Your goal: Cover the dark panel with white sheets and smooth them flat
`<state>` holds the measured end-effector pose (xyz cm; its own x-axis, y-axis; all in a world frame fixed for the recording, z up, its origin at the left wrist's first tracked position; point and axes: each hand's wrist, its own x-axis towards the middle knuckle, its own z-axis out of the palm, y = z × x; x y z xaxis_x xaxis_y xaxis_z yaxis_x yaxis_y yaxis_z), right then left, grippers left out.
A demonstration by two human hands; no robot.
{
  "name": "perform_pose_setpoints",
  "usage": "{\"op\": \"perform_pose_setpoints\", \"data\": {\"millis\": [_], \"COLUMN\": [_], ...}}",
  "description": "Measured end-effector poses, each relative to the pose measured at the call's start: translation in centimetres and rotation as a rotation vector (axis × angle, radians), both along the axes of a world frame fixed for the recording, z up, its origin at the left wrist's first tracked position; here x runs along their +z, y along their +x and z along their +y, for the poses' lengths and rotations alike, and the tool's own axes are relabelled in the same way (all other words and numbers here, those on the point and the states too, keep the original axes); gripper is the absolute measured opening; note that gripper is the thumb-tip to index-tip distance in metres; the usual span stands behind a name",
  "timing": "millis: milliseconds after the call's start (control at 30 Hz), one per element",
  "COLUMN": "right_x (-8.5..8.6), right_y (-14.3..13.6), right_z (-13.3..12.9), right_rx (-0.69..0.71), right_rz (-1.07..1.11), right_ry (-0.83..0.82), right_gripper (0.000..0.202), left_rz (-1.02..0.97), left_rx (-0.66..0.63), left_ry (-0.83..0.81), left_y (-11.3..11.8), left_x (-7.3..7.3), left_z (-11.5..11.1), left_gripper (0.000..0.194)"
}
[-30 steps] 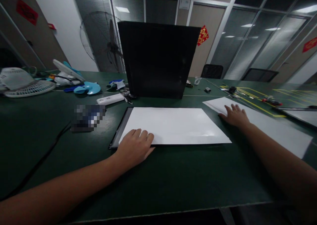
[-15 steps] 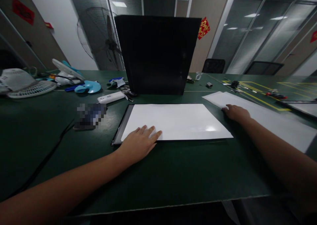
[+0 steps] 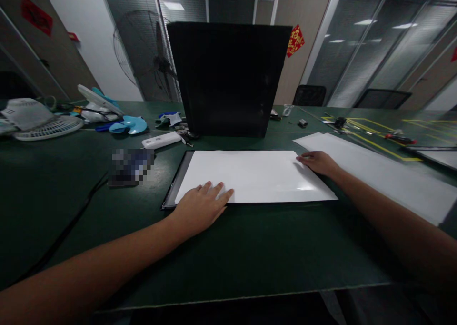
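Observation:
A glossy white sheet (image 3: 257,175) lies on a flat dark-edged panel (image 3: 178,178), whose grey strip shows along the left side. My left hand (image 3: 202,208) rests with spread fingers on the sheet's near left part and holds nothing. At the sheet's far right corner is my right hand (image 3: 317,163), its fingers close together at the edge; whether they pinch the sheet is too small to tell. A second white sheet (image 3: 378,177) lies on the table to the right, partly behind my right forearm.
A large black panel (image 3: 230,79) stands upright behind the sheet on the green table (image 3: 228,258). Fan parts (image 3: 130,125), a white stick-shaped device (image 3: 161,140) and a pixelated object (image 3: 131,167) lie left. A screwdriver (image 3: 400,138) and another framed panel (image 3: 437,156) lie right.
My right hand has moved left, from the edge of the second white sheet to the far right corner of the sheet on the panel. My left hand has stayed in place.

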<state>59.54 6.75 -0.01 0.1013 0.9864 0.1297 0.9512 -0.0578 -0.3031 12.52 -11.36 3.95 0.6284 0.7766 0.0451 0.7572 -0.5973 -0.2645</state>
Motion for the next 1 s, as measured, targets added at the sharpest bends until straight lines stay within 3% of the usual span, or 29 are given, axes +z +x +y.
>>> {"op": "perform_pose_setpoints", "data": {"millis": [267,567,700,867,1000], "right_x": [0.6,-0.2,0.1,0.1,-0.2], "right_y": [-4.1,-5.8,-3.2,3.3,6.8], "right_z": [-2.2,-2.4,-1.6,-0.6,-0.4], "right_rx": [0.041,0.169,0.133,-0.084,-0.344], "right_rz": [0.250,-0.002,-0.160,-0.388,-0.301], "right_ry": [0.359,0.196,0.178,0.190,-0.033], "right_gripper": [0.063,0.066,0.063,0.074,0.095], "left_rz": [-0.022,0.001,-0.006,-0.022,-0.026], "left_rx": [-0.085,0.048,0.036,0.032,0.017], "left_ry": [0.080,-0.023,-0.013,-0.007,-0.002], "left_y": [-0.1,0.2,0.0,-0.1,-0.2], "left_x": [-0.3,0.6,0.2,-0.2,-0.3], "left_z": [0.1,-0.1,0.1,0.3,0.4], "left_gripper": [0.039,0.040,0.042,0.042,0.044]}}
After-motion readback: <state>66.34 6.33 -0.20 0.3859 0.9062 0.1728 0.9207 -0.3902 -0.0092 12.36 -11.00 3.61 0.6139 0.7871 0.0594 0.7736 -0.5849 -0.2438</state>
